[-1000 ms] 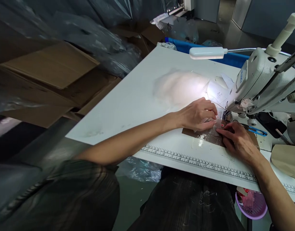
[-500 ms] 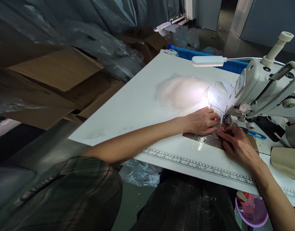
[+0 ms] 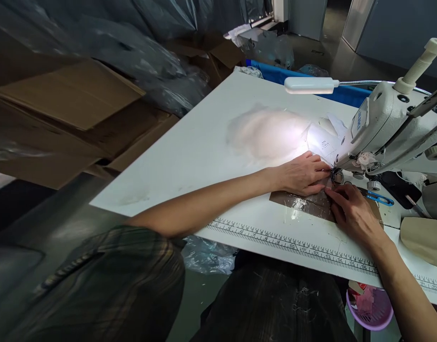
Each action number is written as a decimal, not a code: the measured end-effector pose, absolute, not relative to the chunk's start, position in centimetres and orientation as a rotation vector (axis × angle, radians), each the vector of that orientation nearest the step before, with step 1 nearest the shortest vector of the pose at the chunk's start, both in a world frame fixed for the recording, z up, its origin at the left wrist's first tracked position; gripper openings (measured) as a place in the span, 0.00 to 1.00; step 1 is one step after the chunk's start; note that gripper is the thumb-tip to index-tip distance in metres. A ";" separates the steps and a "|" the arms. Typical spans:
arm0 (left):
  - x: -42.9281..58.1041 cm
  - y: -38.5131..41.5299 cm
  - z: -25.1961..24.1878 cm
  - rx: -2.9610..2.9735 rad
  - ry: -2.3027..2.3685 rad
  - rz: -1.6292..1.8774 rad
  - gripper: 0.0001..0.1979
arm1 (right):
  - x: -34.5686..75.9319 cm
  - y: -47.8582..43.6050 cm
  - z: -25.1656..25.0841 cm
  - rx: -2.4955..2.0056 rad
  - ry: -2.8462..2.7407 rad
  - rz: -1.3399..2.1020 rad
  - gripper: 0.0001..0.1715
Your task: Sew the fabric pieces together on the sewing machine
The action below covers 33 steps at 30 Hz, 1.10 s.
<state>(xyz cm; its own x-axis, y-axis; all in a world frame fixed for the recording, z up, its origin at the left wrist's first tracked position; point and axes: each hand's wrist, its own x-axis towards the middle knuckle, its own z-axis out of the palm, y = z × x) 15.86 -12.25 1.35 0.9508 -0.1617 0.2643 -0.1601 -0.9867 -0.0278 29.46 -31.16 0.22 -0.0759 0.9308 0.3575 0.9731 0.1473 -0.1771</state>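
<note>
My left hand (image 3: 306, 174) lies palm down with its fingers laid on a thin pale piece of fabric (image 3: 324, 182), just left of the sewing machine's needle area (image 3: 333, 175). My right hand (image 3: 354, 209) is on the near right side, its thumb and forefinger pinched at the fabric's near edge. Much of the fabric is hidden under my hands. Beyond the needle, a white piece with small dark dots (image 3: 324, 142) lies in bright lamp light. Under my hands a brown, shiny plate (image 3: 300, 202) is set on the white table (image 3: 190, 156).
The sewing machine head (image 3: 378, 114) stands at right, with a lamp (image 3: 311, 85) above the table. Blue thread snips (image 3: 380, 198) and a tan piece (image 3: 423, 240) lie to the right. A printed ruler (image 3: 293, 247) runs along the front edge. Cardboard boxes (image 3: 72, 95) stand left; a purple basket (image 3: 373, 313) hangs below.
My left hand has shifted slightly toward the needle. A small red patch near my right fingertips is now out of sight. The whole view has moved a little.
</note>
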 end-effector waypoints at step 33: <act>16.0 -13.2 0.3 -3.165 0.279 -0.660 0.16 | 29.5 -31.2 0.2 -1.783 -1.993 -0.209 0.17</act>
<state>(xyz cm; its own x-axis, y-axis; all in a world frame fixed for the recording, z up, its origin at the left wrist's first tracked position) 15.99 -13.20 0.29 0.9027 -0.1460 0.4048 -0.1881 -0.9799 0.0659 29.55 -31.16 0.19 -0.0587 0.9020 0.4278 0.9712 0.1508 -0.1847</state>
